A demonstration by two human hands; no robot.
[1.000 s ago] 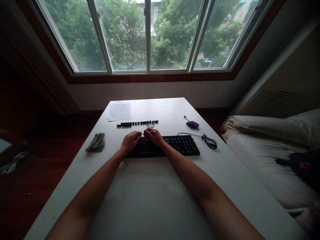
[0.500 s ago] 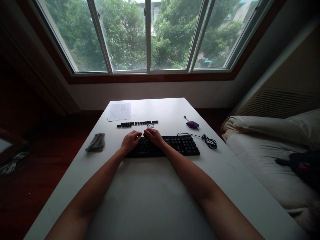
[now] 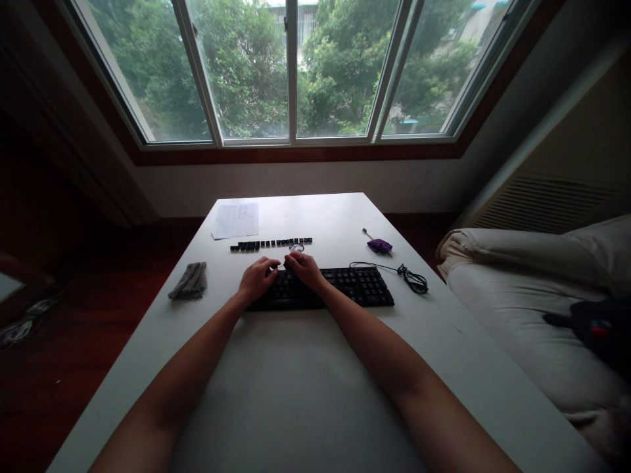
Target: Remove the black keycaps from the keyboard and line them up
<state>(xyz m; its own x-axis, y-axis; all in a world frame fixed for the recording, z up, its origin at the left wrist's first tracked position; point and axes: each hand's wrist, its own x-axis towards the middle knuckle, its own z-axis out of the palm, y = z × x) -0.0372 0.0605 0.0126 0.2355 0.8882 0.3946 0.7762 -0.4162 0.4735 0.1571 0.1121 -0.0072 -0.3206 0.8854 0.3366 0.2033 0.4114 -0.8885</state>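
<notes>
Left hand (image 3: 257, 277) and right hand (image 3: 304, 268) close together over a keyboard (image 3: 362, 287)

The black keyboard lies on the white desk (image 3: 296, 374), its long side facing the person; take it as the centre of the clock, with the window (image 3: 256, 72) at 12. Both hands are over its left half, the left at about 10 o'clock, the right at about 11, their fingertips near each other above the far edge. The right thumb and fingers are drawn together, but whether they clamp something small is too dim to tell. The left fingers are bent near a thin, pale sliver; I cannot tell whether they grip it.

Just past the right hand, between 11 and 12, is a clear ring (image 3: 296, 247); touching or apart, I cannot tell. Beyond it, mostly toward 11, runs a row of black keycaps (image 3: 271, 244), with paper (image 3: 236, 220) farther out that way. A grey cloth (image 3: 188, 281) lies at 9. At 1 to 2 is a purple cloth (image 3: 379, 246) with a brush (image 3: 365, 231) sticking out toward 11. The bundled cable (image 3: 414, 280) rests at 3; past the desk that way stands a pale couch (image 3: 503, 322) bearing a dark item (image 3: 601, 335).
</notes>
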